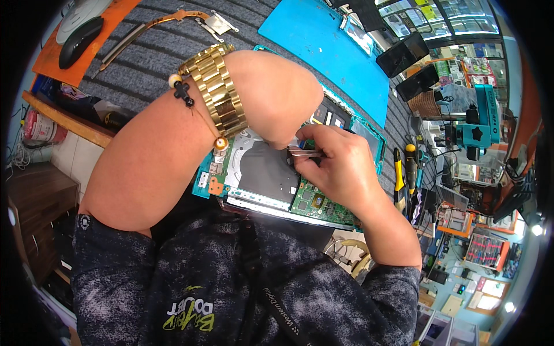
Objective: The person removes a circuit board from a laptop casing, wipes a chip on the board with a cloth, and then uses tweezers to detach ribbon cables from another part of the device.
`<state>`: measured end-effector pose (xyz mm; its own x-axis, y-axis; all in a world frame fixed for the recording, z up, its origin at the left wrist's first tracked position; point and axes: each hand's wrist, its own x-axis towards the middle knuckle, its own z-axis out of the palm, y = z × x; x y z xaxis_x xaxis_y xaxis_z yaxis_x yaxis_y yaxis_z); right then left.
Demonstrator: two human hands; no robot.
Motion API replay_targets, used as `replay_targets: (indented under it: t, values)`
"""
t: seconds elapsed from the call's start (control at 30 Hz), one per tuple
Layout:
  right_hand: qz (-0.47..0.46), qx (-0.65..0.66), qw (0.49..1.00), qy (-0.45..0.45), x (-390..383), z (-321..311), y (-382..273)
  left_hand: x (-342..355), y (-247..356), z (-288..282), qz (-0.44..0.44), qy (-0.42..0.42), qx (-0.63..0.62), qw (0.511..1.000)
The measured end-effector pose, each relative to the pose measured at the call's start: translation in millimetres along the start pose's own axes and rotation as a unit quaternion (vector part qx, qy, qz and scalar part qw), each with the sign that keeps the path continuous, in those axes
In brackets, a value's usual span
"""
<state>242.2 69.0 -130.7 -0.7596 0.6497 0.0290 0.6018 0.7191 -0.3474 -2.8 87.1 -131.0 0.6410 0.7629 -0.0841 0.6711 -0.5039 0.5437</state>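
An opened laptop (268, 173) lies at the middle of the view, its insides bare, with a black sheet at its centre and a green circuit board (317, 202) toward 5 o'clock. The left hand (280, 92) reaches over it from 9 o'clock, its back turned up and its fingers bent under; the palm side is hidden, so I cannot tell whether they grip anything. A gold watch (219, 95) circles that wrist, with a thin beaded bracelet (183, 92) next to it. The right hand (340, 164) comes in from 4 o'clock, thumb and fingers pinched together on metal tweezers (307, 153), whose tips point to 9 o'clock, close to the left hand's bent fingers. Around the laptop, a blue mat (329, 46) lies between 12 and 1 o'clock, a copper heat pipe (164, 21) on grey ribbed cloth (248, 26) at 11, and a black mouse (81, 43) at 10. Yellow-and-black screwdrivers (410, 164) lie at 3 o'clock, and a teal stand (486, 121) rises farther off, between 2 and 3.
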Motion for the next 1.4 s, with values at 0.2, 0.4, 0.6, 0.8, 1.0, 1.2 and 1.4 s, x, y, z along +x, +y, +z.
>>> replay_targets:
  t: [0.2,0.4,0.6,0.8,1.0,1.2,1.4]
  values:
    - [-0.038,-0.012,0.999,0.015,-2.1,2.6,3.9,1.0,1.5,-0.1,-0.007,-0.014,0.013,1.000]
    - [-0.009,0.015,1.000,0.011,-3.6,-0.7,2.7,-0.9,2.1,-1.8,0.009,-0.004,0.014,1.000]
    - [-0.015,-0.001,1.000,0.007,-1.6,-3.0,0.6,-3.2,3.9,-5.1,0.016,0.013,0.001,1.000]
    - [-0.028,-0.028,0.999,0.025,-2.9,0.5,-1.5,-2.4,4.2,-7.0,0.012,0.014,0.002,1.000]
    - [-0.060,-0.029,0.997,0.048,-6.3,4.6,3.8,-2.7,4.8,-8.5,0.018,0.006,-0.002,1.000]
    - [-0.065,-0.019,0.996,0.056,-3.6,5.4,1.6,-1.8,2.4,-7.9,0.005,0.002,-0.005,1.000]
    - [-0.001,0.033,0.996,0.081,-17.5,-27.1,-5.5,-12.3,-0.2,-16.2,0.012,0.070,-0.012,0.997]
